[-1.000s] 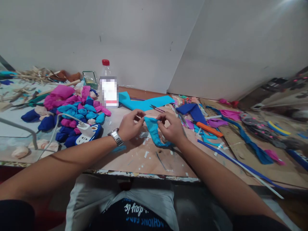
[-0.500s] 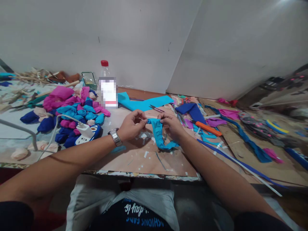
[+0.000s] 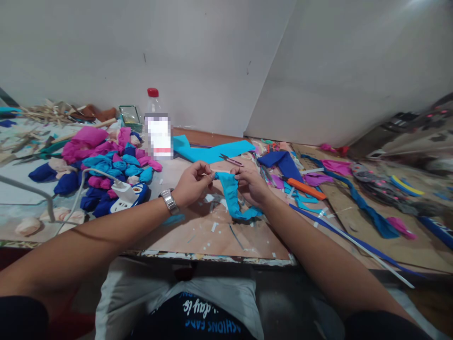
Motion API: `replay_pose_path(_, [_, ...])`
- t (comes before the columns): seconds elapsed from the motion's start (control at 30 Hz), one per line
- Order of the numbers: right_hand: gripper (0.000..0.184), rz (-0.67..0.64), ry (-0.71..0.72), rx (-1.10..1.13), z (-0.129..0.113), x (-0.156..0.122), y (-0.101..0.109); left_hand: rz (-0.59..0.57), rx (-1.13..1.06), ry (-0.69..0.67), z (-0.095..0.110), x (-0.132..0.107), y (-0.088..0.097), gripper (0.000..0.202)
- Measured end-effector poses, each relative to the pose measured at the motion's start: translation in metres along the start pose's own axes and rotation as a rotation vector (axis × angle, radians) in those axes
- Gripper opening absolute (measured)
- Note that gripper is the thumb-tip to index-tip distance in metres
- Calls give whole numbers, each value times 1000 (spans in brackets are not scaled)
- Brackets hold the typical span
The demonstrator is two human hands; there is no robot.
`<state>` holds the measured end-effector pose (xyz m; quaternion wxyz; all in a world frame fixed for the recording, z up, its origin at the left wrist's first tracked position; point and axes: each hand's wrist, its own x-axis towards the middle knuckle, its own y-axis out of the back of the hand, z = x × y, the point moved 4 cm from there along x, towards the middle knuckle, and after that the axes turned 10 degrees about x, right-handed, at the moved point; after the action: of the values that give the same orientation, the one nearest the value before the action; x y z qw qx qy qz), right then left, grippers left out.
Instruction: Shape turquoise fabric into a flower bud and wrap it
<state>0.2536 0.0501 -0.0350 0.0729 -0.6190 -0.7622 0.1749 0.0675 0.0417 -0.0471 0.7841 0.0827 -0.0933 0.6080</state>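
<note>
Both bare arms reach in from the bottom corners of the frame and meet near its centre. The left arm (image 3: 99, 238) runs up from the lower left, the right arm (image 3: 318, 259) from the lower right. The left hand (image 3: 193, 182) is curled, thumb and forefinger pressed together in a pinch. The right hand (image 3: 252, 185), just beside it, is also closed in a pinch, its back toward the camera. Their fingertips face each other, slightly apart.
</note>
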Motion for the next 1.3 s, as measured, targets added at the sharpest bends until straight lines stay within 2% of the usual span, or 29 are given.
replay_pose_path(0.27, [20,13,-43,77,3,2,1,6,26,-47,2,-1,-1,27])
replay_pose_path(0.43, [19,51,8,48,4,5,5,33,14,-63,4,0,0,21])
replay_pose_path(0.53, [14,59,128,-192,2,6,8,78,85,-102,4,-1,3,18])
replay_pose_path(0.6, [10,7,320,-454,-4,2,4,55,198,-114,4,-2,4,23])
replay_pose_path(0.67, [10,-71,514,-714,-9,-6,-4,-37,360,-127,4,-4,1,33])
replay_pose_path(0.77, [12,-157,683,-927,-12,-17,-14,-175,609,-218,5,-10,-5,39])
replay_pose_path(0.87, [11,-207,785,-1002,-13,-24,-20,-211,731,-266,8,-15,-8,36])
replay_pose_path(0.97, [14,-234,838,-1055,-14,-26,-22,-208,758,-261,10,-17,-9,33])
replay_pose_path(1.1, [21,-269,892,-1096,-15,-30,-25,-223,671,-257,10,-17,-10,33])
replay_pose_path(1.3, [24,-269,916,-1034,-18,-34,-28,-201,473,-231,9,-14,-12,27])
